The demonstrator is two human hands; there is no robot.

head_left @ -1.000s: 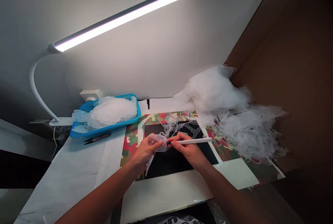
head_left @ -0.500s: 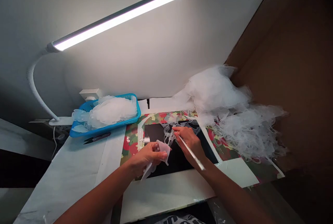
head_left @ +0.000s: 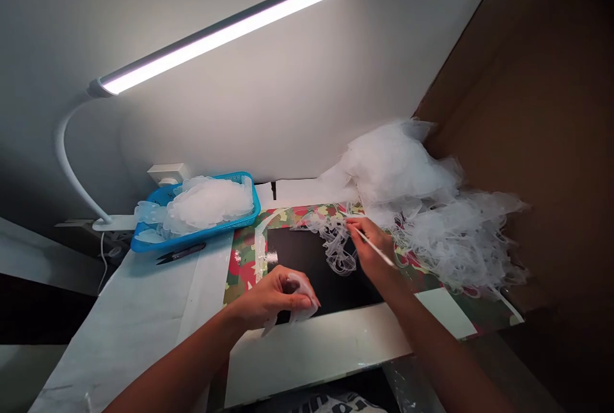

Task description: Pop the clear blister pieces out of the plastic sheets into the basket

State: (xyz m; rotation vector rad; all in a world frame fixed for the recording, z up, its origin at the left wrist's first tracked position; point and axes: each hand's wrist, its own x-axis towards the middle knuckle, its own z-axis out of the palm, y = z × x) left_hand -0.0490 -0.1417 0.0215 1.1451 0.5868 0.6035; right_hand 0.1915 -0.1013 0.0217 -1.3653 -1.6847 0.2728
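My left hand [head_left: 283, 298] is closed around a thin, translucent whitish sheet-like piece [head_left: 303, 290], low over the near part of a black mat [head_left: 307, 253]. My right hand [head_left: 373, 247] grips a slim white stick [head_left: 377, 248], its lower end slanting back toward my wrist. At the far tip of the stick lies a tangle of clear, stringy offcuts [head_left: 339, 250] on the mat. Part of that tangle is hidden behind my right fingers.
A blue basket [head_left: 196, 240] holds a heap of translucent pieces. Dark thread snips [head_left: 181, 253] lie before it. Piled sheets [head_left: 398, 160] and stringy scraps [head_left: 470, 240] occupy the right. A lit tube lamp [head_left: 225, 32] hangs overhead on a bent neck.
My right hand has moved right with the stick, and the stringy offcuts have shifted right and bunched together. My left hand has turned slightly, still holding its piece.
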